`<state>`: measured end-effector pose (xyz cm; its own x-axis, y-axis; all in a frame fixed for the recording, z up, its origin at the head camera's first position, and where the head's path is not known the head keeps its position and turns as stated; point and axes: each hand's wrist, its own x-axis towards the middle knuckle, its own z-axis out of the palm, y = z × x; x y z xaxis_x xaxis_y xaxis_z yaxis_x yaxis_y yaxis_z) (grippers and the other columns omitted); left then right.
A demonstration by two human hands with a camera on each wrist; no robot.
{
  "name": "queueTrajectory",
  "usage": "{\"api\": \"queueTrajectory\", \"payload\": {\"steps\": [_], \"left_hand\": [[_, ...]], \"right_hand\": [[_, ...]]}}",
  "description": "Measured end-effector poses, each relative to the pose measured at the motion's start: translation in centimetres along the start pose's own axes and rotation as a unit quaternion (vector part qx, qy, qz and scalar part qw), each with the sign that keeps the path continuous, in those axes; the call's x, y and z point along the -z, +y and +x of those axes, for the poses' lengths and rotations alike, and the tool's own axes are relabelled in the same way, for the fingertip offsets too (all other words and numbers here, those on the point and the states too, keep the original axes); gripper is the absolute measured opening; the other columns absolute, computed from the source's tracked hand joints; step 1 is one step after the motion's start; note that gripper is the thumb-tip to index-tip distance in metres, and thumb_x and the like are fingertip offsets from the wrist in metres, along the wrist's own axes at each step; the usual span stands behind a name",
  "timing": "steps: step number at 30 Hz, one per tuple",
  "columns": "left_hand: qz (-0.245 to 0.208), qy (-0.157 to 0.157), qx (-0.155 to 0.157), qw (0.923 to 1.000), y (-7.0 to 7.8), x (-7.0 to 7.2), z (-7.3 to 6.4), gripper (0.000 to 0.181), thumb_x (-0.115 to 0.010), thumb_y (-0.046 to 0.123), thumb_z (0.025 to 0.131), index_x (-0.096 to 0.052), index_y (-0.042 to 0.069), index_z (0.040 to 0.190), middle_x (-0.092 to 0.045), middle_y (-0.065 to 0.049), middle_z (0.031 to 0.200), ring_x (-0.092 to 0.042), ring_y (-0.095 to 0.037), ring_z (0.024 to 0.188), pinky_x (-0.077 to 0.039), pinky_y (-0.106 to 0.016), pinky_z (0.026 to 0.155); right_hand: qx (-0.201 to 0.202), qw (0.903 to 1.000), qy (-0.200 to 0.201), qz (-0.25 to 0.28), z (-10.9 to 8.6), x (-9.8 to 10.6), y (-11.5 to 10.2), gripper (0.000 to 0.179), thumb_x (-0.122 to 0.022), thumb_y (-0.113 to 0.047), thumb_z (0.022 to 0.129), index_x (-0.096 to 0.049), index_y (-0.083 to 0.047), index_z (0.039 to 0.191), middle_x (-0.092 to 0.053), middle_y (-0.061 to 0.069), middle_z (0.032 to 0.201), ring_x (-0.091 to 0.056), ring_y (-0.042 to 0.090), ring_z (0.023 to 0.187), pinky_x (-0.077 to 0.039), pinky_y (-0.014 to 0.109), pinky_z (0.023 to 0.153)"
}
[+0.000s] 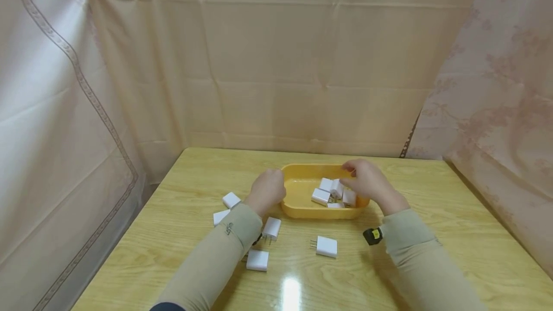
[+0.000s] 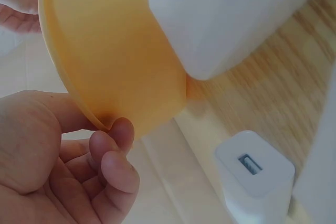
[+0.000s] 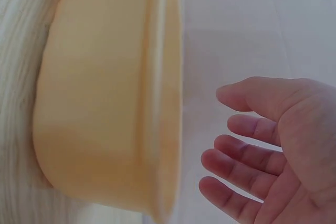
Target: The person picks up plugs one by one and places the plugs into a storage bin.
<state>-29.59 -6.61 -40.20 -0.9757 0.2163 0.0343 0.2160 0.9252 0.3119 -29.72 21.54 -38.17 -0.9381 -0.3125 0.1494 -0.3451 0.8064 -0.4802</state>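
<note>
A yellow plastic basin [image 1: 302, 212] stands on the table, with several white plug chargers [image 1: 321, 197] gathered towards its right side. My left hand [image 1: 267, 191] pinches the basin's left rim between thumb and curled fingers, as the left wrist view shows. Over the basin's right end is my right hand [image 1: 370, 182]; its fingers [image 3: 241, 166] are loosely bent, apart from the basin wall, and hold nothing. Outside the basin, one charger [image 1: 326, 246] lies in front of it. Another charger [image 1: 271, 228] lies beside my left wrist, with its prongs towards me.
More chargers lie around my left forearm: one charger [image 1: 257, 260] near the front, another charger [image 1: 231, 199] farther back, and a partly covered charger [image 1: 221, 217]. The wooden table [image 1: 207, 167] ends at a hanging beige cloth [image 1: 276, 109].
</note>
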Motion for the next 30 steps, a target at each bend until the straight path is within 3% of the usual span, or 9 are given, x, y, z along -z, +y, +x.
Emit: {"api": "queueTrajectory", "payload": {"steps": [12,30], "left_hand": [[0.009,0.005,-0.007,0.9999,-0.4,0.0,0.4,0.008,-0.062,-0.002,0.088,-0.067,0.003,0.085,-0.061,-0.006,0.081,-0.056,-0.02,0.068,-0.048,-0.031,0.057],[0.012,-0.001,-0.007,0.9999,-0.4,0.1,0.3,0.008,-0.062,-0.001,0.089,-0.068,0.003,0.088,-0.061,-0.006,0.079,-0.055,-0.019,0.066,-0.047,-0.03,0.055]], "right_hand": [[0.012,0.9993,0.034,-0.01,-1.5,2.5,0.0,0.047,-0.07,-0.023,0.095,-0.061,0.005,0.132,-0.061,0.025,0.128,-0.06,0.04,0.112,-0.048,0.058,0.093],[0.053,0.9969,0.055,0.021,-6.9,5.0,-0.3,0.052,-0.072,-0.032,0.097,-0.059,-0.001,0.137,-0.061,0.019,0.133,-0.057,0.038,0.119,-0.051,0.056,0.092]]}}
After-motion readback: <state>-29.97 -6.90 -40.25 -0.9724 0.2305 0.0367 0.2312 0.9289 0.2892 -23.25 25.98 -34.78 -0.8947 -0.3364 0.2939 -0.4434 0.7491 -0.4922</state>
